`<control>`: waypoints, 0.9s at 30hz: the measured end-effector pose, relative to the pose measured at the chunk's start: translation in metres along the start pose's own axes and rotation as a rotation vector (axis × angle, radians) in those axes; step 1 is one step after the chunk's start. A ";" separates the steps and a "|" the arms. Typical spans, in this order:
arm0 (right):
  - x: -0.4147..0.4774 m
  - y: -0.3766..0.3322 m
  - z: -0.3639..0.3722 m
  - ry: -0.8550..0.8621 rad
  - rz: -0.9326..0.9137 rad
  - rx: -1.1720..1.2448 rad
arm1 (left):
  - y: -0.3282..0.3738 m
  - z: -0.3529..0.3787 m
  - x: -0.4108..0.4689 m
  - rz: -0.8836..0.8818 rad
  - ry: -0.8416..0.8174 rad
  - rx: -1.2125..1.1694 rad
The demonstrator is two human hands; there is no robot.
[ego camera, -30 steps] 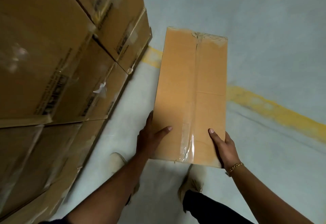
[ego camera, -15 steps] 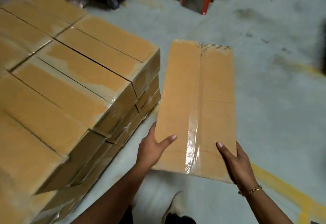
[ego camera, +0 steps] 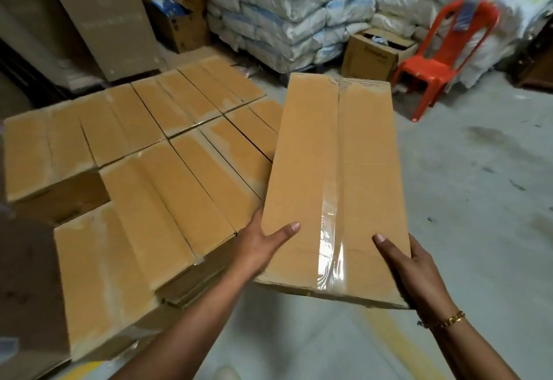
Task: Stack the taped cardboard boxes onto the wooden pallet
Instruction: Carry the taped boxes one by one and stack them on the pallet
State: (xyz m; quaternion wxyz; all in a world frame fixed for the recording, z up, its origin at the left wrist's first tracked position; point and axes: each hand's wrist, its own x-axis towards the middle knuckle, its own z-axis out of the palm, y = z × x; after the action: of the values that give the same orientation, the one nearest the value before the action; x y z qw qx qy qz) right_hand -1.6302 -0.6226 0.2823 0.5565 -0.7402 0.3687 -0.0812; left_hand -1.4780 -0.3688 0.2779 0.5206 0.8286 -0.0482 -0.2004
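Bare concrete floor (ego camera: 484, 206) lies open to the right of the carried box (ego camera: 335, 176). Close on its left the stack of boxes (ego camera: 179, 176) blocks the way low down; its flat top is free. Ahead, a red chair (ego camera: 434, 68), an open carton (ego camera: 371, 56) and piled sacks (ego camera: 284, 11) wall off the far side.

Grey concrete floor (ego camera: 478, 200); stacked taped boxes (ego camera: 149, 185) left; open carton (ego camera: 371, 56), red plastic chair (ego camera: 434, 71), piled white sacks (ego camera: 284, 14) at back.

Outstretched, the left hand (ego camera: 257, 248) and right hand (ego camera: 416, 269) grip the box (ego camera: 335, 170).
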 end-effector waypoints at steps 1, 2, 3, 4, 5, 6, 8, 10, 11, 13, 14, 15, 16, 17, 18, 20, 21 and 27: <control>0.002 -0.011 0.014 -0.024 -0.017 -0.007 | -0.002 -0.017 0.001 -0.005 0.030 0.008; 0.005 -0.021 0.029 -0.045 -0.034 -0.021 | -0.005 -0.033 0.001 -0.011 0.058 0.013; 0.007 -0.031 0.044 -0.067 -0.052 -0.033 | -0.009 -0.049 0.002 -0.018 0.084 0.012; 0.009 -0.039 0.060 -0.091 -0.067 -0.043 | -0.014 -0.065 0.002 -0.020 0.108 0.002; 0.010 -0.047 0.075 -0.119 -0.080 -0.048 | -0.020 -0.081 0.002 -0.023 0.132 -0.009; 0.011 -0.054 0.091 -0.147 -0.094 -0.052 | -0.026 -0.097 0.001 -0.028 0.156 -0.016; 0.010 -0.068 0.123 -0.203 -0.109 -0.053 | -0.037 -0.127 -0.003 -0.043 0.207 -0.028; 0.008 -0.081 0.155 -0.257 -0.116 -0.050 | -0.049 -0.155 -0.009 -0.063 0.260 -0.056; 0.007 -0.089 0.170 -0.285 -0.120 -0.053 | -0.055 -0.169 -0.012 -0.079 0.287 -0.072; 0.006 -0.098 0.197 -0.349 -0.119 -0.038 | -0.068 -0.191 -0.019 -0.101 0.339 -0.097; 0.006 -0.103 0.213 -0.392 -0.121 -0.027 | -0.074 -0.203 -0.023 -0.116 0.371 -0.105; 0.003 -0.110 0.224 -0.429 -0.130 -0.024 | -0.078 -0.212 -0.028 -0.124 0.395 -0.106; 0.003 -0.114 0.237 -0.456 -0.143 -0.035 | -0.083 -0.222 -0.032 -0.140 0.424 -0.106; 0.000 -0.122 0.250 -0.488 -0.163 -0.055 | -0.087 -0.231 -0.037 -0.156 0.459 -0.110; 0.000 -0.127 0.264 -0.522 -0.189 -0.078 | -0.091 -0.240 -0.042 -0.176 0.494 -0.115; 0.000 -0.136 0.290 -0.578 -0.224 -0.121 | -0.101 -0.255 -0.051 -0.211 0.560 -0.124; -0.002 -0.142 0.301 -0.597 -0.231 -0.145 | -0.105 -0.261 -0.056 -0.232 0.595 -0.128; -0.011 -0.150 0.369 -0.807 -0.279 -0.226 | -0.131 -0.289 -0.096 -0.333 0.778 -0.184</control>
State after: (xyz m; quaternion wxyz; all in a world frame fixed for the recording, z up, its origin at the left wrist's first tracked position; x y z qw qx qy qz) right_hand -1.3746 -0.3176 0.2821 0.5553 -0.8114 0.0252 0.1808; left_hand -1.4722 -0.0379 0.2992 0.5324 0.7888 0.3040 0.0424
